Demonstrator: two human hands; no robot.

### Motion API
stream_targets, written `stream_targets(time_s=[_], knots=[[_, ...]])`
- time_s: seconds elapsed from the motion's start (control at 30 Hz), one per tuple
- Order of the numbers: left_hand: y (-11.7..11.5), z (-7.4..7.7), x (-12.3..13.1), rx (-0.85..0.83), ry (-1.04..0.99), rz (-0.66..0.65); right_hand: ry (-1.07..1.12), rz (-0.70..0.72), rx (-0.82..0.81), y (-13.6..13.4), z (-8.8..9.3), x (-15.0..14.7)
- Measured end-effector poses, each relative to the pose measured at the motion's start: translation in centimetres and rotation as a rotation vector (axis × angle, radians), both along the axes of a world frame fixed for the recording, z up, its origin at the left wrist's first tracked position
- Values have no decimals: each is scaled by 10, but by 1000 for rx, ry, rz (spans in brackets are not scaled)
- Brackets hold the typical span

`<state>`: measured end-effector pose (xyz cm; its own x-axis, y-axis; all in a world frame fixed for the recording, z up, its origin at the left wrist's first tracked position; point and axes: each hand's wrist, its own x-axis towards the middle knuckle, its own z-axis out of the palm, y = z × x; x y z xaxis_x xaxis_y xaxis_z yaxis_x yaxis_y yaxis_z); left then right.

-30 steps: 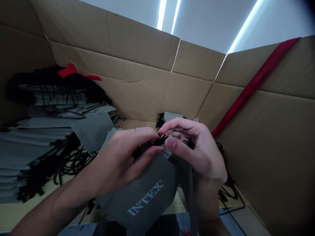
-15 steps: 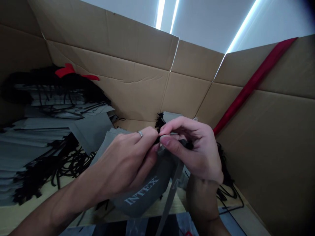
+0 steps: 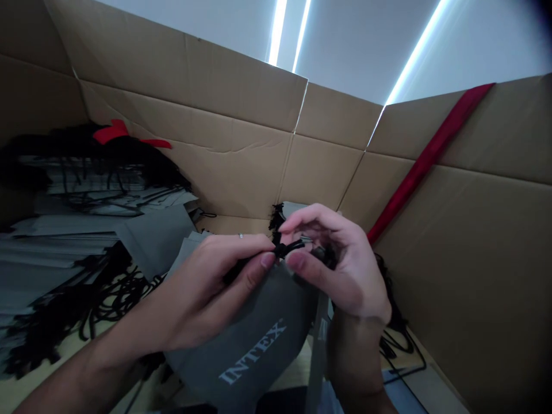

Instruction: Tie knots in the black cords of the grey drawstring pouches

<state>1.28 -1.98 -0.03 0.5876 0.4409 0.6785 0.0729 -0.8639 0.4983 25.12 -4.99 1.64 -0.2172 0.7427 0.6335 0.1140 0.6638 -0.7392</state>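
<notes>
A grey drawstring bag (image 3: 254, 345) printed "INTEX" hangs below my hands at the centre. Its black cord (image 3: 293, 248) has a knot between my hands. My left hand (image 3: 215, 282), with a ring on one finger, pinches the cord beside the knot between thumb and forefinger. My right hand (image 3: 345, 264) is curled around the other end of the cord, with its thumb and forefinger apart near the knot. Something dark and a small shiny piece show inside its curled fingers, too unclear to name.
Stacks of grey bags (image 3: 43, 247) with black cords (image 3: 116, 299) lie at the left, red pieces (image 3: 112, 132) on top. Cardboard walls (image 3: 241, 167) stand behind and to the right, with a dark red strip (image 3: 426, 167). More black cords (image 3: 399, 336) lie at the right.
My right thumb and forefinger have parted from the cord near my left fingertips, uncovering the knot. My left wrist has turned a little, and the bag's lower part has shifted.
</notes>
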Motion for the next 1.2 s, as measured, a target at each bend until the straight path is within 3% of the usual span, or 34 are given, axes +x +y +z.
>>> stream_targets(time_s=[0.23, 0.37, 0.47, 0.6, 0.93, 1.07, 1.2], knots=[[-3, -5, 2, -27, -28, 62, -30, 113, -25, 9, 1, -7], [-1, -4, 5, -57, -11, 95, -51, 135, 59, 14, -4, -3], [1, -4, 5, -101, 38, 56, -51, 155, 112, 16, -7, -1], [1, -2, 2, -119, 88, -28, -25, 195, 56, 14, -6, -2], [-9, -3, 2, 92, -21, -104, 219, 473, -105, 21, -8, -11], [-15, -5, 3, 93, -80, -190, 278, 402, -251, 7, -10, -19], [-22, -2, -1, 82, -36, -142, 234, 341, -213, -3, -9, -19]])
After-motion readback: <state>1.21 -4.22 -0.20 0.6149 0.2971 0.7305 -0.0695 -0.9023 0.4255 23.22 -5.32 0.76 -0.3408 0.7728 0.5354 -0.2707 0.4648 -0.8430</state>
